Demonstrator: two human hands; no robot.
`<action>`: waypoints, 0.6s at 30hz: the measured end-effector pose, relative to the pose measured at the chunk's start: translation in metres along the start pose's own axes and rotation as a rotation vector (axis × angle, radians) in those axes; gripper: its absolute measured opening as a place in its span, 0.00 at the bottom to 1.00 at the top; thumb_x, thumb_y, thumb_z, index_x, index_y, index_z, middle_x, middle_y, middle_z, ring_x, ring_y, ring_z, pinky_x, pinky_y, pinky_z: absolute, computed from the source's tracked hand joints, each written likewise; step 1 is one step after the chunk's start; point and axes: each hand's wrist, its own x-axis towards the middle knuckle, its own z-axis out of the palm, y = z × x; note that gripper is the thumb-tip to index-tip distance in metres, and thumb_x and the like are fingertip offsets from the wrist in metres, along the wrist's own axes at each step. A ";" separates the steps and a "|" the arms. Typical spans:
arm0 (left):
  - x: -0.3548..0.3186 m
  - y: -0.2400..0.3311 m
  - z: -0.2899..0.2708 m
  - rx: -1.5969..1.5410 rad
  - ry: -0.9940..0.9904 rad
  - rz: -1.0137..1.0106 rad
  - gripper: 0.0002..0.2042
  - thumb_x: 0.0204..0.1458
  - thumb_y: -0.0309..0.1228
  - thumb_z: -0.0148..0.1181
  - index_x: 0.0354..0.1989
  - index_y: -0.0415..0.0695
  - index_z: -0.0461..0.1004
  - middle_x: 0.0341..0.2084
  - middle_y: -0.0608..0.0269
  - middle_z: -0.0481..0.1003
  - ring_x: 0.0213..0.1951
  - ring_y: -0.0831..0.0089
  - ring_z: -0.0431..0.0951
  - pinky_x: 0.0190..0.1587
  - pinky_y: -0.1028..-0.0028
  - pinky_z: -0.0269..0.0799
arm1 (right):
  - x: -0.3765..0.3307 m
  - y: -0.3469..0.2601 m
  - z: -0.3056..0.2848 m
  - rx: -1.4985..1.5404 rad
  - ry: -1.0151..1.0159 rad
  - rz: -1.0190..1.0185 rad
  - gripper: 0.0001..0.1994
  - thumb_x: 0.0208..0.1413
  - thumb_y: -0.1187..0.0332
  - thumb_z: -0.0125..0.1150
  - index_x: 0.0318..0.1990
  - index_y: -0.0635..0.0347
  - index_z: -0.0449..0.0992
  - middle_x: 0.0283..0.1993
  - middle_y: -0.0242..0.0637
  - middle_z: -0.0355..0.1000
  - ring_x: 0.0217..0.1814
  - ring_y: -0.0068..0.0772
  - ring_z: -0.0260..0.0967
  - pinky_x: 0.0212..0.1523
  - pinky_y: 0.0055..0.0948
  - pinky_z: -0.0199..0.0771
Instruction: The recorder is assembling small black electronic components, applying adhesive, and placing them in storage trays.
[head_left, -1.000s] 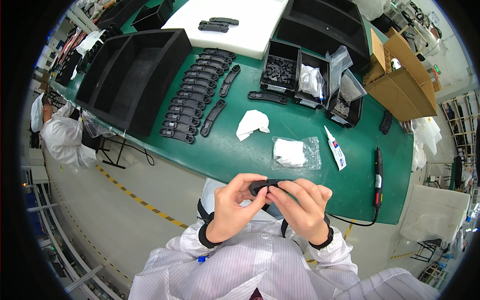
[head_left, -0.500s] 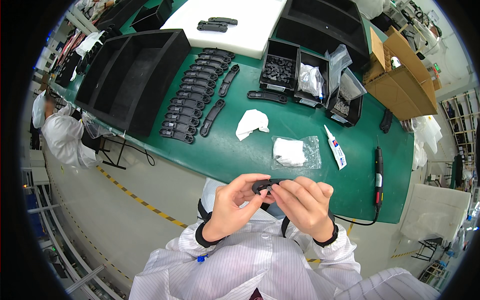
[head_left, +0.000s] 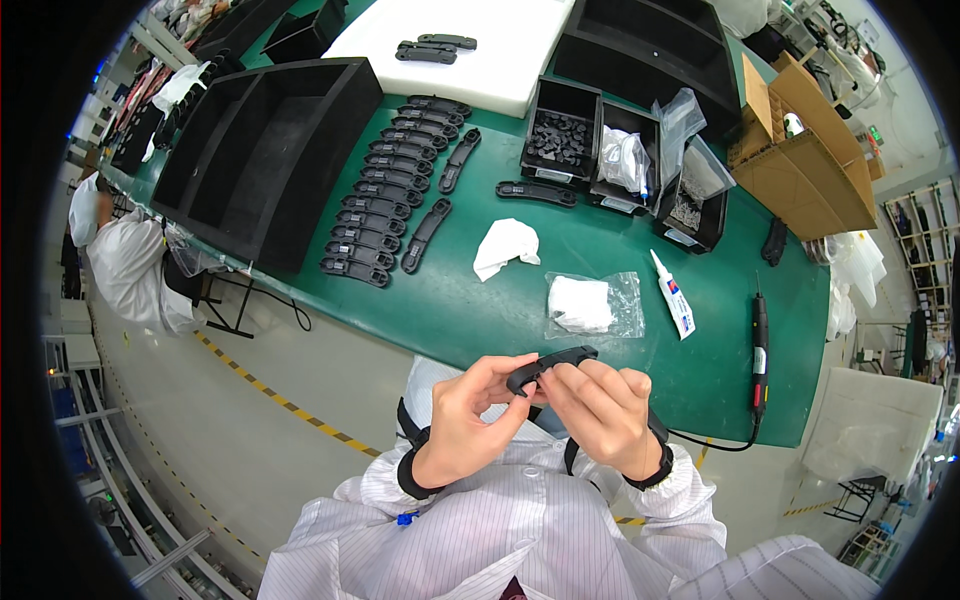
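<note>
Black plastic strip is being held up by both hands, left hand and right hand pinched on it, just below the green bench; looks like mid-assembly fiddling, careful fingertip alignment probably needed next

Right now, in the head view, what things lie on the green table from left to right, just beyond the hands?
White crumpled cloth → clear bag with a white pad → white glue tube → black pen-shaped tool with a cable.
</note>
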 end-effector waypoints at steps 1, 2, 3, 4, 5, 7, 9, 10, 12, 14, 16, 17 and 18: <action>0.000 -0.001 0.000 0.000 0.000 -0.001 0.15 0.53 0.10 0.54 0.50 0.26 0.70 0.39 0.49 0.79 0.41 0.67 0.82 0.47 0.73 0.79 | 0.000 0.000 0.000 0.000 -0.001 0.001 0.10 0.44 0.69 0.69 0.35 0.63 0.81 0.38 0.30 0.75 0.37 0.22 0.71 0.38 0.23 0.52; 0.000 -0.002 0.000 -0.015 0.007 0.002 0.15 0.53 0.10 0.54 0.51 0.26 0.70 0.39 0.50 0.79 0.42 0.68 0.82 0.47 0.73 0.79 | 0.000 0.000 0.000 0.002 -0.001 0.001 0.10 0.43 0.69 0.69 0.35 0.63 0.81 0.38 0.30 0.75 0.37 0.22 0.71 0.38 0.23 0.52; -0.001 -0.004 0.000 -0.030 0.014 0.004 0.15 0.53 0.10 0.54 0.51 0.26 0.70 0.38 0.51 0.79 0.42 0.68 0.82 0.47 0.73 0.79 | 0.000 0.000 0.000 0.003 -0.002 0.001 0.10 0.43 0.69 0.69 0.35 0.63 0.81 0.39 0.30 0.75 0.37 0.23 0.71 0.39 0.24 0.52; -0.001 -0.005 0.000 -0.030 0.012 0.003 0.15 0.53 0.10 0.54 0.51 0.26 0.70 0.38 0.51 0.79 0.42 0.68 0.82 0.47 0.73 0.79 | 0.000 -0.001 0.000 0.002 -0.003 0.002 0.10 0.43 0.69 0.69 0.35 0.63 0.81 0.39 0.30 0.75 0.37 0.23 0.71 0.39 0.24 0.52; -0.002 -0.006 0.001 -0.027 0.021 0.014 0.15 0.53 0.10 0.54 0.51 0.26 0.70 0.39 0.51 0.79 0.42 0.68 0.81 0.46 0.73 0.80 | 0.000 -0.002 0.002 -0.003 0.017 0.020 0.11 0.42 0.69 0.69 0.35 0.63 0.81 0.39 0.30 0.75 0.38 0.23 0.72 0.39 0.24 0.52; -0.002 -0.006 0.001 -0.023 0.029 0.024 0.15 0.53 0.10 0.54 0.50 0.26 0.70 0.39 0.52 0.79 0.43 0.68 0.81 0.46 0.73 0.80 | -0.001 -0.005 0.003 -0.007 0.037 0.038 0.11 0.42 0.69 0.69 0.35 0.63 0.81 0.39 0.30 0.75 0.38 0.24 0.72 0.39 0.24 0.52; 0.000 -0.005 0.002 -0.095 0.049 -0.036 0.14 0.55 0.11 0.54 0.50 0.27 0.70 0.39 0.51 0.78 0.43 0.67 0.81 0.45 0.71 0.81 | -0.002 -0.009 0.005 -0.002 0.022 0.090 0.11 0.42 0.70 0.69 0.35 0.62 0.81 0.40 0.30 0.75 0.38 0.24 0.71 0.40 0.24 0.52; 0.002 -0.008 0.001 -0.094 0.050 -0.035 0.14 0.55 0.11 0.54 0.50 0.27 0.70 0.39 0.51 0.78 0.43 0.67 0.81 0.45 0.71 0.81 | 0.000 -0.010 0.005 -0.002 0.023 0.089 0.11 0.42 0.70 0.69 0.35 0.62 0.81 0.40 0.30 0.75 0.38 0.24 0.71 0.40 0.24 0.52; 0.005 -0.016 -0.003 -0.305 0.079 -0.131 0.11 0.57 0.14 0.54 0.49 0.27 0.70 0.39 0.49 0.78 0.40 0.64 0.83 0.43 0.70 0.82 | 0.004 -0.010 0.006 0.132 0.039 0.215 0.15 0.35 0.73 0.69 0.37 0.58 0.83 0.41 0.30 0.77 0.38 0.28 0.70 0.43 0.26 0.55; 0.009 -0.008 -0.007 -0.316 0.058 -0.168 0.10 0.59 0.16 0.53 0.49 0.27 0.70 0.38 0.48 0.78 0.38 0.63 0.83 0.42 0.69 0.83 | 0.004 -0.009 0.004 0.169 0.081 0.306 0.14 0.39 0.73 0.70 0.39 0.57 0.83 0.41 0.31 0.76 0.39 0.28 0.70 0.43 0.26 0.56; 0.013 -0.005 -0.012 -0.326 0.035 -0.209 0.10 0.61 0.19 0.52 0.49 0.28 0.70 0.37 0.47 0.78 0.34 0.61 0.84 0.40 0.70 0.83 | 0.003 -0.007 0.004 0.207 0.123 0.395 0.13 0.43 0.73 0.70 0.41 0.56 0.82 0.41 0.31 0.76 0.40 0.29 0.70 0.44 0.27 0.57; 0.014 -0.005 -0.014 -0.325 0.037 -0.208 0.10 0.61 0.19 0.52 0.49 0.28 0.70 0.37 0.47 0.78 0.34 0.61 0.84 0.40 0.70 0.83 | 0.003 -0.007 0.004 0.302 0.126 0.483 0.13 0.45 0.74 0.69 0.41 0.58 0.82 0.40 0.33 0.76 0.39 0.31 0.71 0.43 0.28 0.61; 0.015 -0.005 -0.015 -0.341 0.042 -0.217 0.10 0.61 0.20 0.52 0.49 0.28 0.70 0.37 0.47 0.79 0.34 0.61 0.84 0.40 0.70 0.83 | 0.004 -0.006 0.005 0.397 0.128 0.571 0.13 0.46 0.76 0.69 0.42 0.59 0.81 0.40 0.35 0.76 0.39 0.34 0.71 0.43 0.29 0.64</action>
